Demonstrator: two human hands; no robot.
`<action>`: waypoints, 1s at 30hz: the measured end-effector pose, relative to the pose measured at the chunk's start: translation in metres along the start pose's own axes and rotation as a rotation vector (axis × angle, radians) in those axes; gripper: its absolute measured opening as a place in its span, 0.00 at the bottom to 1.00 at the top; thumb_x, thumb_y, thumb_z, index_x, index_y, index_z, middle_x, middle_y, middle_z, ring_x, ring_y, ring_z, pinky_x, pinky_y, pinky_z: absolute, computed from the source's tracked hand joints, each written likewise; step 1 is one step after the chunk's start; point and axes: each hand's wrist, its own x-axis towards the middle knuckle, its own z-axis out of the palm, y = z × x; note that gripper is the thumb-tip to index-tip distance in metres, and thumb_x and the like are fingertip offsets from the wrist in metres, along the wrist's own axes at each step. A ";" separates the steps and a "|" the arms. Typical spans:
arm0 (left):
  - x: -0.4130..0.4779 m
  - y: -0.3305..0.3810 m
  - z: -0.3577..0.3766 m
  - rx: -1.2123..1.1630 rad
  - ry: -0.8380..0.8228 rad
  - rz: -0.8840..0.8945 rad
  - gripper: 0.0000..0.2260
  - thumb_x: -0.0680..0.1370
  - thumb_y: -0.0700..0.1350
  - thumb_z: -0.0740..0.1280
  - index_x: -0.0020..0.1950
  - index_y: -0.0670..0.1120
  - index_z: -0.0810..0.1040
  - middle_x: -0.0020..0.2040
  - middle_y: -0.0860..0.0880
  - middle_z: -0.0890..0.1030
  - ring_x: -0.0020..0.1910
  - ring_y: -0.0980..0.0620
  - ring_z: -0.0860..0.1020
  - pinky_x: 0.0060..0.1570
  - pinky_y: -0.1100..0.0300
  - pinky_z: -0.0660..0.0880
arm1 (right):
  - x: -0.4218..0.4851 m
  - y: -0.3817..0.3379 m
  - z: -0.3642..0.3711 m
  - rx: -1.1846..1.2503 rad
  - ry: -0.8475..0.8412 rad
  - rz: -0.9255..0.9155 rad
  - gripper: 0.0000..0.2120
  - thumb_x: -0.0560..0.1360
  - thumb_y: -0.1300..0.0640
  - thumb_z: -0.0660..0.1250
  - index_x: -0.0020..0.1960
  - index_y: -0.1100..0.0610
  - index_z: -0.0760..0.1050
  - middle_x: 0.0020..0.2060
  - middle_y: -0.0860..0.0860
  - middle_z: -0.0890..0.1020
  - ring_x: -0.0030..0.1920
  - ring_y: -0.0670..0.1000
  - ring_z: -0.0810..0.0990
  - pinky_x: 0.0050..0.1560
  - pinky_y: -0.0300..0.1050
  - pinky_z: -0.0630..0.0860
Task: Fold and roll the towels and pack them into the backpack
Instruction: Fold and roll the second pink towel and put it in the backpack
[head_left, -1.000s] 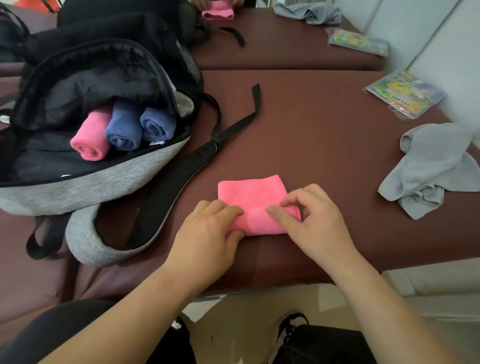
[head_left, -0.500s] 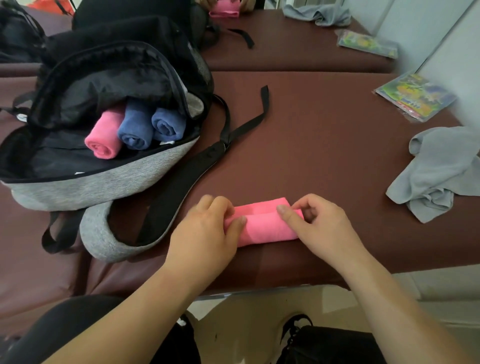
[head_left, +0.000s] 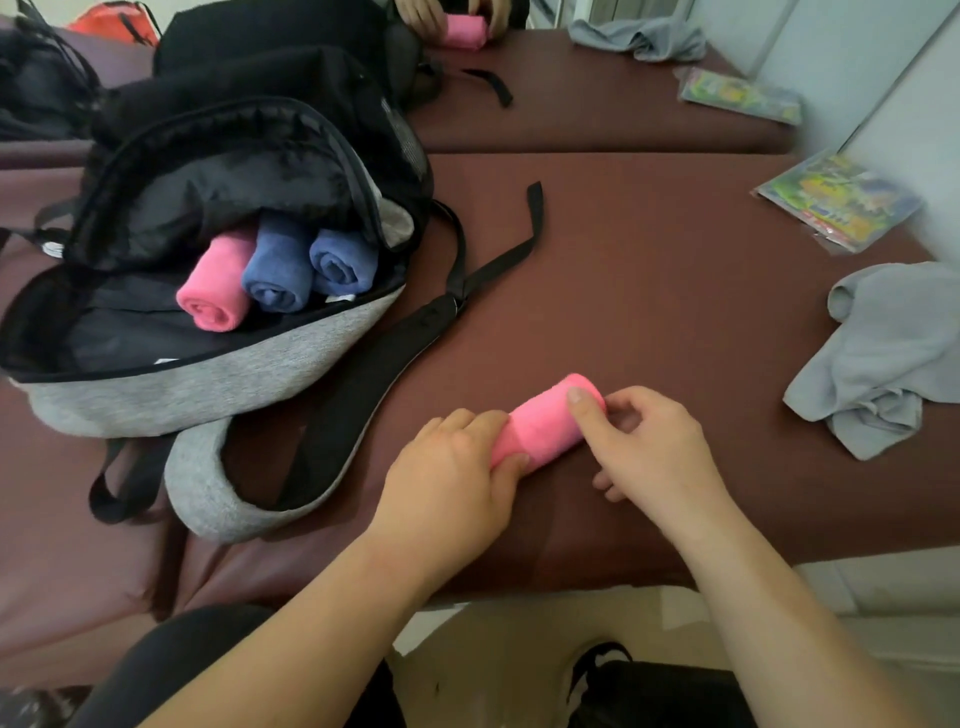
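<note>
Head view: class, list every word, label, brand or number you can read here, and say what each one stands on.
No text is readable.
Colourful packet on the near table: print too blurred.
Second packet on the far table: print too blurred.
White tag on the backpack: too small to read.
Rolled pink towel: no print visible.

Soft, even indoor light, faint shadows, slight overall softness, wide-angle bending at the edges.
</note>
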 end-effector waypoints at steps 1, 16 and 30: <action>0.000 0.001 0.001 -0.057 -0.014 -0.043 0.14 0.80 0.58 0.63 0.60 0.52 0.77 0.50 0.51 0.80 0.48 0.47 0.78 0.49 0.49 0.77 | -0.003 -0.002 0.000 0.085 -0.049 0.057 0.16 0.74 0.37 0.72 0.48 0.50 0.80 0.33 0.52 0.85 0.29 0.54 0.86 0.36 0.54 0.86; -0.017 0.017 -0.031 -1.123 -0.104 -0.398 0.08 0.79 0.54 0.70 0.55 0.53 0.79 0.52 0.47 0.86 0.52 0.45 0.83 0.54 0.45 0.81 | -0.046 -0.035 0.028 0.880 -0.242 0.254 0.17 0.77 0.55 0.74 0.64 0.56 0.77 0.52 0.53 0.88 0.53 0.55 0.88 0.52 0.61 0.85; -0.034 -0.090 -0.172 -1.014 0.265 -0.605 0.08 0.74 0.40 0.77 0.51 0.45 0.83 0.42 0.43 0.87 0.34 0.53 0.83 0.39 0.54 0.82 | -0.069 -0.163 0.079 0.205 -0.332 -0.092 0.26 0.79 0.47 0.71 0.74 0.51 0.71 0.61 0.49 0.80 0.53 0.53 0.84 0.41 0.47 0.84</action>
